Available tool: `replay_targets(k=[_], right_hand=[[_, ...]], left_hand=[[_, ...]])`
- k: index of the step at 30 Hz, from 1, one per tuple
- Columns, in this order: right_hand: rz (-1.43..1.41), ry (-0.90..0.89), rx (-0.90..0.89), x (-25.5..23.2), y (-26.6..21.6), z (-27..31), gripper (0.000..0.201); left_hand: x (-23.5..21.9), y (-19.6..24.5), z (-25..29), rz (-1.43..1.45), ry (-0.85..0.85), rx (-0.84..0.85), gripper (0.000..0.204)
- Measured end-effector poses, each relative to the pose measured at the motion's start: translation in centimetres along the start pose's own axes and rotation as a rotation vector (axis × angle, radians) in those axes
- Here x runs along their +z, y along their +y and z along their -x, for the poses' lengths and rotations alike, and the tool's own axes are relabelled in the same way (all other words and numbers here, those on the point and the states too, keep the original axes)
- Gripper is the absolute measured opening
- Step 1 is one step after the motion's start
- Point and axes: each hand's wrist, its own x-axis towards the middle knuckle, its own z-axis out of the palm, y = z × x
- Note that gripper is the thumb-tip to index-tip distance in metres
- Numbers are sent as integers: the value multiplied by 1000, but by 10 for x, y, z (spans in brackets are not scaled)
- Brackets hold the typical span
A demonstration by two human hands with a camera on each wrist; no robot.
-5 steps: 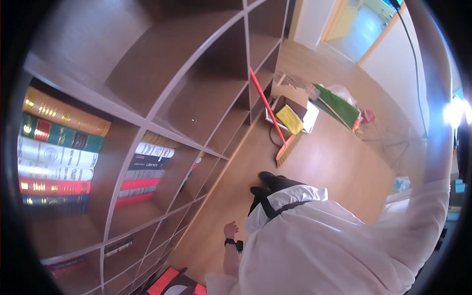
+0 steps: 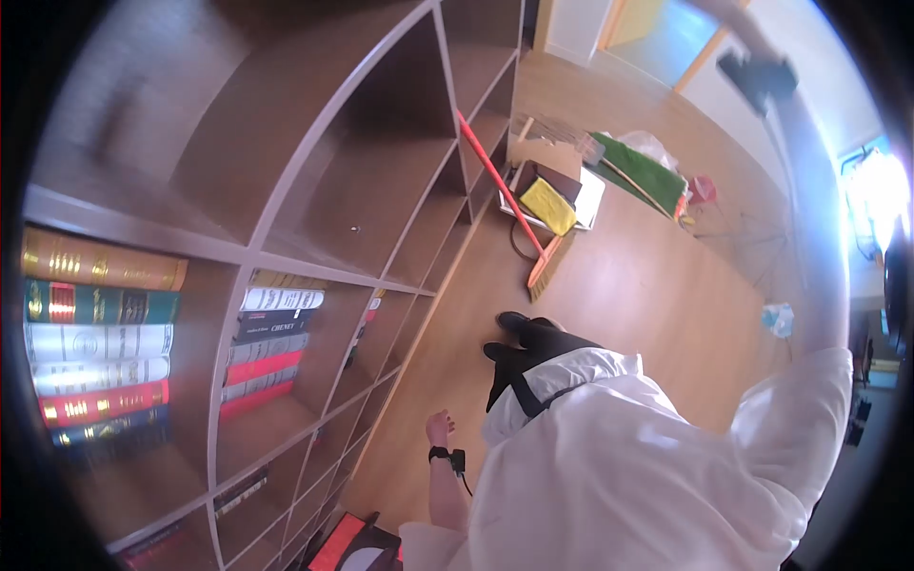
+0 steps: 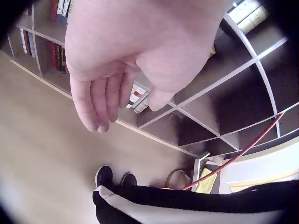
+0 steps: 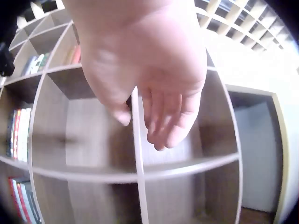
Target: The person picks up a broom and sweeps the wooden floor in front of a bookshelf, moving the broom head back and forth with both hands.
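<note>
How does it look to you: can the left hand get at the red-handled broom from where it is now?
Probably not: the left hand holds nothing, but the broom stands beyond the shoes, well apart from it, so a step seems needed.

Right arm (image 2: 814, 219) raised, right hand (image 4: 152, 70) loosely curved, left hand (image 2: 439, 427) low, fingers relaxed

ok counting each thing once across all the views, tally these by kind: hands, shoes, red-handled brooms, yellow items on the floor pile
hands: 2 (left hand, right hand)
shoes: 2
red-handled broom: 1
yellow item on the floor pile: 1
total: 6
</note>
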Motion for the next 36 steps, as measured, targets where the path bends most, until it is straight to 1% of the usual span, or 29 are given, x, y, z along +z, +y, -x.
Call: replay_targets(k=[1,2,3,4,6,8,10,12,13,14,15,16,17,18,19,20,21,22,23,24,26,27,28,29,30,32,34,36], right_hand=[[0,-5,21,29,38,29,40],[-153,-90,137,63,76,58,30],[-308,-169,250,93,105,82,30],[-188,-263,327,118,119,109,27],[-4,-233,344,164,130,166,26],[-73,-260,368,191,118,206,31],[26,-560,648,231,164,243,41],[-17,-625,683,271,200,278,47],[-40,-675,702,279,204,283,49],[-65,-726,719,289,210,287,52],[-46,-757,680,306,230,294,54],[-59,-765,668,324,248,300,54],[-82,-753,700,340,265,305,54],[-103,-743,728,352,280,308,54],[-75,-745,750,360,288,307,54],[-145,-738,807,379,309,318,55],[-178,-704,797,409,338,339,54],[-174,-724,836,432,361,355,52],[-205,-713,816,443,375,367,49],[-180,-754,808,452,388,383,47],[-212,-837,838,478,424,418,47],[-214,-850,872,480,432,429,47],[-227,-864,932,492,447,447,47],[-234,-840,945,506,459,463,47],[-265,-797,1044,503,460,465,46],[-425,-744,1162,538,488,507,45],[-457,-792,1191,552,502,524,44],[-441,-814,1156,565,519,541,43]], left_hand=[[-2,2,1,-16,-7,-13,19],[-2,6,1,2,3,28,20],[-2,12,0,21,16,74,21],[1,21,2,9,12,72,21],[5,35,7,-74,47,78,24],[9,41,12,-93,27,83,26],[18,39,20,-101,12,81,28],[20,38,35,-53,16,32,29],[14,21,27,-54,27,26,29],[7,1,18,48,-37,-49,28],[5,-17,8,156,-100,-121,28],[14,-16,20,159,-82,-125,28],[25,-17,37,132,-21,-139,26],[40,-18,57,108,41,-154,25],[70,-14,80,-89,210,-116,22],[87,-16,96,-69,234,-132,22],[102,-16,107,-27,209,-141,22],[118,-22,112,17,181,-145,23],[127,-44,103,64,147,-143,20],[151,-52,105,82,160,-140,20],[194,-60,99,342,5,-166,21],[224,-54,99,341,13,-169,21],[263,-47,97,151,31,-125,23],[304,-23,95,-38,52,-81,26],[336,-12,90,-32,59,-91,26],[388,2,74,-229,-5,-51,31],[427,11,62,-175,-9,-48,31],[449,1,52,-124,-14,-39,31]])
